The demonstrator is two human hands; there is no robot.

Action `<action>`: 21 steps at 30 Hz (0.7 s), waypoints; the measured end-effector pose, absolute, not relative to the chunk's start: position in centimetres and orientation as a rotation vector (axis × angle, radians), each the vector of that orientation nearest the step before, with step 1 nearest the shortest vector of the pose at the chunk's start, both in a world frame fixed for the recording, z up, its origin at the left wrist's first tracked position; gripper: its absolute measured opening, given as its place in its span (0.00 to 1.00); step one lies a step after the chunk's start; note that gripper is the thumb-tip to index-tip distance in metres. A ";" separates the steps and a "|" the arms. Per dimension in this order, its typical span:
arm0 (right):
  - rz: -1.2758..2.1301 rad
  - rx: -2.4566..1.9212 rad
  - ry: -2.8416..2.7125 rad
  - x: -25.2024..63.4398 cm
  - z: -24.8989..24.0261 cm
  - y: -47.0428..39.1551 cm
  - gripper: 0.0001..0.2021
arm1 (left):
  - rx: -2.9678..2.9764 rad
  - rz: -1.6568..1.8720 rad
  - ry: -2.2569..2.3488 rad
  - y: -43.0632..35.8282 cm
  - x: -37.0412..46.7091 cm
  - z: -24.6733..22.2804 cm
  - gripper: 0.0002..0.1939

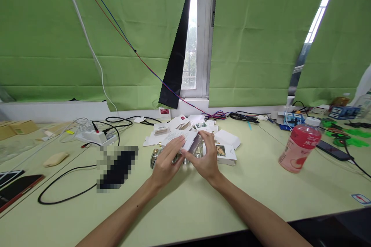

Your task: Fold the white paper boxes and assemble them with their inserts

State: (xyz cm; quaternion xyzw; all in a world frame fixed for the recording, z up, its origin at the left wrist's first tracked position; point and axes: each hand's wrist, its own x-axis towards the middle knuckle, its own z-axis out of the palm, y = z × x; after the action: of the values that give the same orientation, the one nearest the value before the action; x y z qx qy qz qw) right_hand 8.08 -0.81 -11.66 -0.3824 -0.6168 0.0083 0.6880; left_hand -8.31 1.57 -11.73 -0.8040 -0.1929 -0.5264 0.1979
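Observation:
Both hands are on a small white box [188,138] with printed text, tilted over the middle of the table. My left hand [167,162] lies along its left side, fingers across the printed face and thumb underneath. My right hand [207,158] grips its right end between thumb and fingers; the end looks open, but its inside is hard to make out. Shiny, glassy or metallic items [154,158] show below the box and are partly hidden by my hands. Behind lies a pile of flattened white cartons [227,137], some with flower pictures.
A pink drink bottle [301,146] stands on the right, near a dark phone [333,149]. At left are a power strip [97,137], a black cable [49,203], a pixelated dark patch and a beige oval object [56,159]. Bundled wires [243,117] run along the wall.

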 end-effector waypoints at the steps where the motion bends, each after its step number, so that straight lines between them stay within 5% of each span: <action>1: 0.021 -0.860 -1.382 8.1 -11.6 -0.8 0.28 | -2.251 -1.474 -0.539 1.6 -8.3 -11.8 0.27; 15: 0.157 -0.754 -1.494 9.9 -10.5 -1.0 0.31 | -2.295 -1.484 -0.543 1.4 -9.1 -11.2 0.28; 21: 0.120 -0.639 -1.547 11.1 -10.0 -0.3 0.19 | -2.341 -1.436 -0.432 1.3 -9.1 -10.7 0.28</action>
State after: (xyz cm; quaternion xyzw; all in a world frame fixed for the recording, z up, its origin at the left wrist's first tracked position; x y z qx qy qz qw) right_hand 11.08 -0.30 -10.01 -0.2834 -0.6860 0.0533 0.6680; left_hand -9.12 1.35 -10.67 -0.8283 -0.1528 -0.5082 0.1796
